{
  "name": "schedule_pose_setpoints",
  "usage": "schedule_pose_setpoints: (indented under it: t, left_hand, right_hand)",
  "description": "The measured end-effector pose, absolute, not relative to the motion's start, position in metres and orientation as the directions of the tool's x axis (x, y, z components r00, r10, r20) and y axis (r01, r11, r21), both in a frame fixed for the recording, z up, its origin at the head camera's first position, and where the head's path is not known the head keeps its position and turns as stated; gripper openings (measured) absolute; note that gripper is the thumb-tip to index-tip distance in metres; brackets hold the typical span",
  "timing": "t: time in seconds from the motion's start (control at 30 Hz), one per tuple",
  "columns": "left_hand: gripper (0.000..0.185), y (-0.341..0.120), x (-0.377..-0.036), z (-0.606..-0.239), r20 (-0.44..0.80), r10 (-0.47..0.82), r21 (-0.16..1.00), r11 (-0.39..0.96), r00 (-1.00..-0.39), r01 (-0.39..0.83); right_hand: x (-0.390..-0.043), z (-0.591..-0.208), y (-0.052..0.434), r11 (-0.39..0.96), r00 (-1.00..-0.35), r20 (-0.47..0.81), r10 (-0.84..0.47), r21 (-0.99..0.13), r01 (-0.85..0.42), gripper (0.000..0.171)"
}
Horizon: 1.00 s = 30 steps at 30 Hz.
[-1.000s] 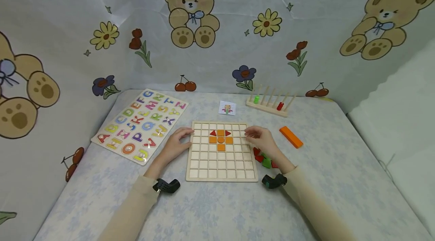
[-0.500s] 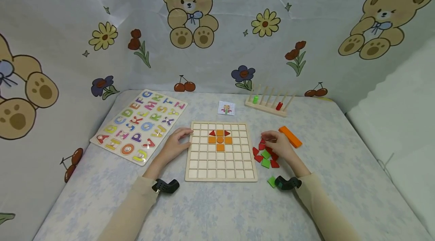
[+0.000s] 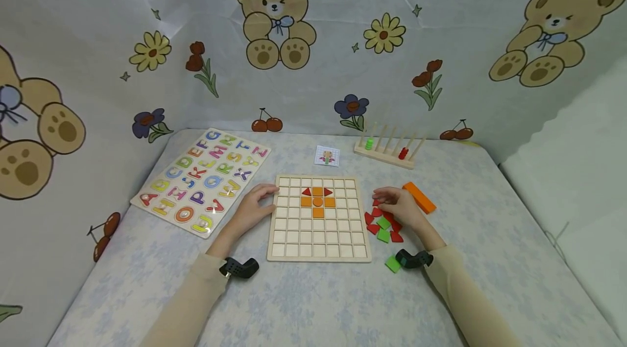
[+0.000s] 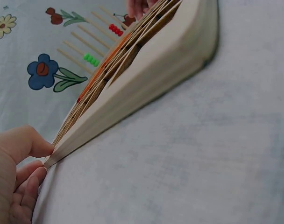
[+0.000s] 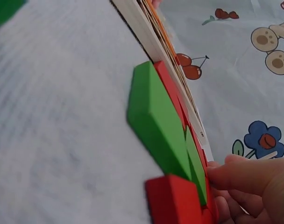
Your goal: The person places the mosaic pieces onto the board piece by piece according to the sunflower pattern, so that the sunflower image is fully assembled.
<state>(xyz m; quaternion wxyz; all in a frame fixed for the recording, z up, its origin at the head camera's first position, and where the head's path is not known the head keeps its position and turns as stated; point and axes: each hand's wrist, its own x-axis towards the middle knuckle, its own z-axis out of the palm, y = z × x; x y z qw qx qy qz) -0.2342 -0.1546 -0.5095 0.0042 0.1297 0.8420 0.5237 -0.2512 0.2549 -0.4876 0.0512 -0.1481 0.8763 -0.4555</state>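
Note:
A square wooden grid board (image 3: 306, 249) lies flat, with orange tiles (image 3: 318, 212) and two red triangles (image 3: 307, 191) set in its upper middle cells. My left hand (image 3: 251, 211) holds the board's left rim with thumb and fingertips; the left wrist view shows them close together at the edge. Right of the board, my right hand (image 3: 399, 207) reaches into a loose pile of red tiles (image 3: 373, 229) and green tiles (image 3: 383, 235). Thumb and curled fingers close on a red tile (image 3: 376, 202), mostly covered. In the right wrist view a thick green tile (image 5: 156, 112) fills the foreground.
An alphabet puzzle board (image 3: 164, 181) lies to the left. Behind the grid board are a pattern card (image 3: 326, 156) and a peg stand (image 3: 384, 156) with green and red beads. An orange bar (image 3: 419, 198) lies just right of my right hand; another green tile (image 3: 393, 264) is by the wrist.
My right hand has left the board's right rim and moved right to the red and green pile, shifting slightly left over the last half second. The left hand stays at the board.

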Motion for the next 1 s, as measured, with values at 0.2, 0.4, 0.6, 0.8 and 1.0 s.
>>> schedule_pose_setpoints:
  t: [0.2, 0.4, 0.6, 0.8, 1.0]
  left_hand:
    - [0.044, -0.154, -0.234, -0.509, 0.117, 0.227, 0.884, 0.42, -0.967, 0.206]
    - [0.044, -0.155, -0.233, -0.507, 0.125, 0.218, 0.874, 0.437, -0.968, 0.212]
    - [0.044, -0.153, -0.233, -0.506, 0.14, 0.232, 0.881, 0.414, -0.963, 0.228]
    - [0.044, -0.153, -0.233, -0.508, 0.13, 0.226, 0.876, 0.43, -0.965, 0.219]
    - [0.044, -0.155, -0.235, -0.508, 0.132, 0.227, 0.878, 0.425, -0.965, 0.22]
  right_hand:
    - [-0.247, -0.477, 0.249, 0.571, -0.971, 0.041, -0.236, -0.803, -0.173, 0.036]
    - [-0.229, -0.446, 0.195, 0.544, -0.957, 0.088, -0.277, -0.806, -0.232, 0.035]
    - [-0.223, -0.46, 0.154, 0.483, -0.937, 0.102, -0.334, -0.835, -0.263, 0.029]
    - [-0.219, -0.48, 0.142, 0.493, -0.946, 0.095, -0.309, -0.835, -0.245, 0.03]
    - [-0.215, -0.485, 0.134, 0.481, -0.955, 0.132, -0.264, -0.84, -0.249, 0.029]
